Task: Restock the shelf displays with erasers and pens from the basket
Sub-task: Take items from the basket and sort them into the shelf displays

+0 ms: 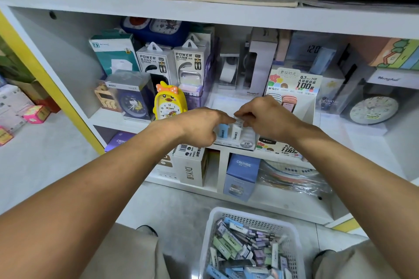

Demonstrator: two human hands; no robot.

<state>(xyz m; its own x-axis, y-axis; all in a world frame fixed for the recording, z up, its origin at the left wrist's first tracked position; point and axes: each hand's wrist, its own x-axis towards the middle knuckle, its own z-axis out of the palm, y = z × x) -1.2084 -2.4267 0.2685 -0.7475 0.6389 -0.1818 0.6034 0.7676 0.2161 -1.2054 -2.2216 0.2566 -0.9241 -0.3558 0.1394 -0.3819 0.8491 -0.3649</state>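
Landmark: I take the eraser display tray point(235, 140) at the front edge of the middle shelf as my reference; a "2B" mark shows on its front lip.
Left hand: my left hand point(199, 127) sits at the tray's left side, fingers curled, with a blue-sleeved eraser point(223, 130) standing just off the fingertips. I cannot tell whether the fingers actually grip it or only touch it.
Right hand: my right hand point(265, 115) is over the tray's back right, thumb and fingers pinching a small pale eraser point(238, 120) above the upright row.
Tray contents: a white eraser point(235, 132) stands upright beside the blue one; further pale pieces fill the row to the right, too blurred to count.
Basket: the white mesh basket point(212, 233) stands on the floor directly below the tray, between my knees, loaded with a mixed heap of sleeved erasers point(226, 244) and pens point(260, 236).
Left of tray: a yellow duck alarm clock point(169, 103) stands just beside it; behind that, two power bank boxes point(172, 61).
Right of tray: a pencil-lead display box point(293, 88), marked 0.7 HB, stands immediately beside it.
Below tray: a CRUHRE box point(242, 174) sits on the lower shelf.
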